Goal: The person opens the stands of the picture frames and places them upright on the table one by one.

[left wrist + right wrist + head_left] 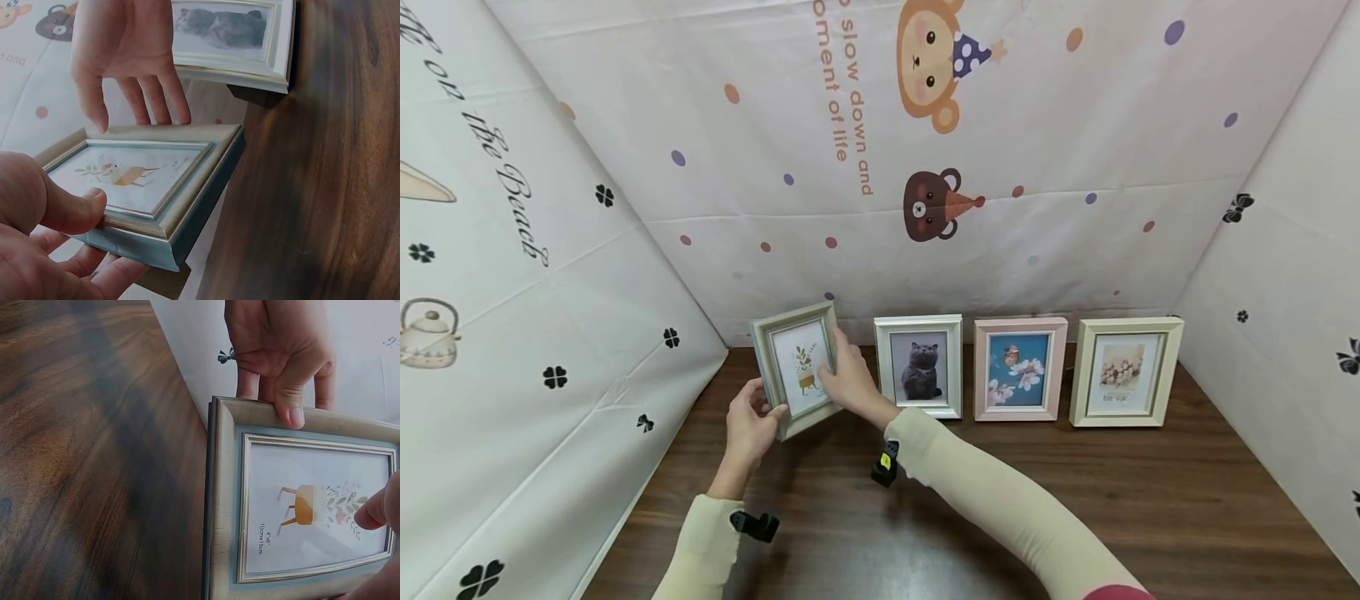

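Observation:
A picture frame [795,354] with a beige front and blue-grey sides is held tilted above the table at the left; its print shows a plant in a yellow pot on legs. My left hand [751,425] grips its lower left edge, thumb on the front and fingers behind, as the right wrist view also shows. At the opposite edge is my right hand [856,379], its thumb [373,511] over the picture and its fingers reaching behind the border. Right of it stands a silver-white frame [957,367] with a grey cat picture.
Further right along the back stand a pink frame [1021,413] with a bird and blossoms, and a cream frame [1171,375] with a flower print. Printed cloth walls [760,133] enclose the dark wooden table [1000,483] at the back and sides.

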Action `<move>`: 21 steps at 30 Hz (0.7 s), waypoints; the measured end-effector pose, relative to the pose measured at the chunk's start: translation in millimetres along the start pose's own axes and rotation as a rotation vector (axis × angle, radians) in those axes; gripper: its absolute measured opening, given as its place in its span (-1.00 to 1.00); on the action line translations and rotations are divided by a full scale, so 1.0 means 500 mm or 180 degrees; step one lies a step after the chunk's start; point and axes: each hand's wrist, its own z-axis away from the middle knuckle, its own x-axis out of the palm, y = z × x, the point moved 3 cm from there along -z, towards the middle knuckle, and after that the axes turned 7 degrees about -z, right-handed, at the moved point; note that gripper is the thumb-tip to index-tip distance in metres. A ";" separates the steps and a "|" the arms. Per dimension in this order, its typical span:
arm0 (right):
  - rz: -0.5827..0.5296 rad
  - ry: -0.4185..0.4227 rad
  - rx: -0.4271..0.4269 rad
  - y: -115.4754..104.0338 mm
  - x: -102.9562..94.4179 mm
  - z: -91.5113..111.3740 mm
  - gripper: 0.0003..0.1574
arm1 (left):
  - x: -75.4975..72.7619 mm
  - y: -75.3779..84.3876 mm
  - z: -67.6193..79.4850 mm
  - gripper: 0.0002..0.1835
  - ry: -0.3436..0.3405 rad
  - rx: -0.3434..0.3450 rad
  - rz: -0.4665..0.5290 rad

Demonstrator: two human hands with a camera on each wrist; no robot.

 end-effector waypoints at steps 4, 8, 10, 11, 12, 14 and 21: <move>0.0023 -0.0031 0.0009 0.000 -0.003 0.005 -0.09 | 0.004 -0.007 -0.006 -0.50 0.0002 0.0011 -0.0015; 0.0058 -0.0005 -0.0034 0.002 -0.007 0.008 -0.13 | 0.008 -0.016 -0.015 -0.48 -0.0015 -0.0041 -0.0036; 0.0039 0.0001 -0.0060 -0.001 -0.010 0.011 -0.14 | 0.010 -0.021 -0.022 -0.46 -0.0017 -0.0083 -0.0043; 0.0022 0.0009 -0.0072 -0.003 -0.011 0.013 -0.15 | 0.011 -0.023 -0.025 -0.44 -0.0011 -0.0110 -0.0040; 0.0007 0.0006 -0.0072 -0.004 -0.011 0.016 -0.15 | 0.013 -0.025 -0.029 -0.42 -0.0006 -0.0126 -0.0046; -0.0010 -0.0009 -0.0064 -0.007 -0.013 0.021 -0.15 | 0.015 -0.030 -0.037 -0.40 0.0019 -0.0167 -0.0036; -0.0104 -0.0080 -0.0028 -0.013 -0.013 0.044 -0.16 | 0.030 -0.045 -0.069 -0.41 0.0060 -0.0217 0.0018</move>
